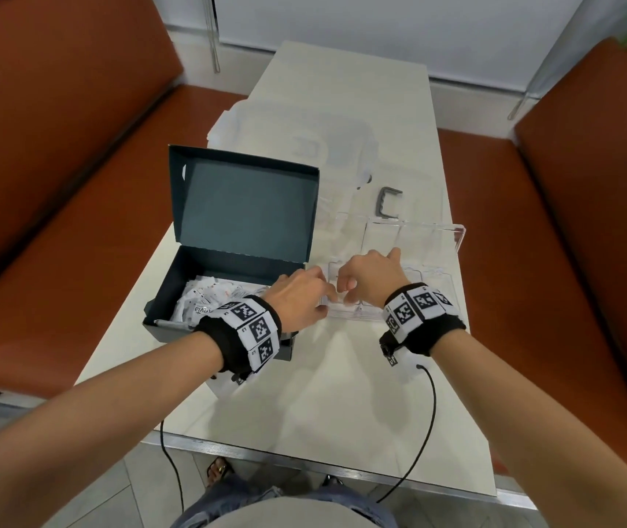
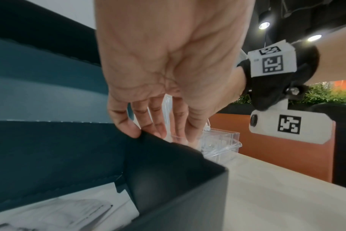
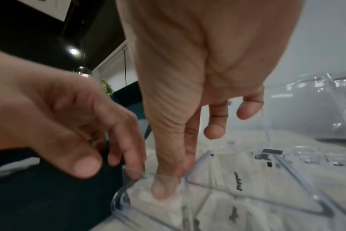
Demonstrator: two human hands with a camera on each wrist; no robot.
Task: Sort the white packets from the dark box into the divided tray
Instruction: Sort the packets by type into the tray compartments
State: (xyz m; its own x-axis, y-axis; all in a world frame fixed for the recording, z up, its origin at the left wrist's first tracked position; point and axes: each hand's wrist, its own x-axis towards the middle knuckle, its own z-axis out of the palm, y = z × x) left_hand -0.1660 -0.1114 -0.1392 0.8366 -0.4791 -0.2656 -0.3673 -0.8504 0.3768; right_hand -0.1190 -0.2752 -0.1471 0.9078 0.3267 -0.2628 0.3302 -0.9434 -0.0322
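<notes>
I am pressing my right hand (image 3: 188, 93) fingers (image 3: 164, 187), extended, onto white packets (image 3: 227, 187) in the divided tray's (image 1: 452, 238) nearest compartment; my left hand (image 1: 298, 295) is curling at its rim, holding nothing I can see. Many packets (image 1: 205, 302) are waiting left of my fingers in the dark box (image 1: 159, 310).

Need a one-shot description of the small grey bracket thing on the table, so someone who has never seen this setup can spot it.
Start at the pale table between the two orange benches. Beyond the clear divided tray, on its far side and right of the dark box's raised lid, lies a small grey C-shaped bracket. It is the only opaque grey piece there; everything around it is transparent plastic.
</notes>
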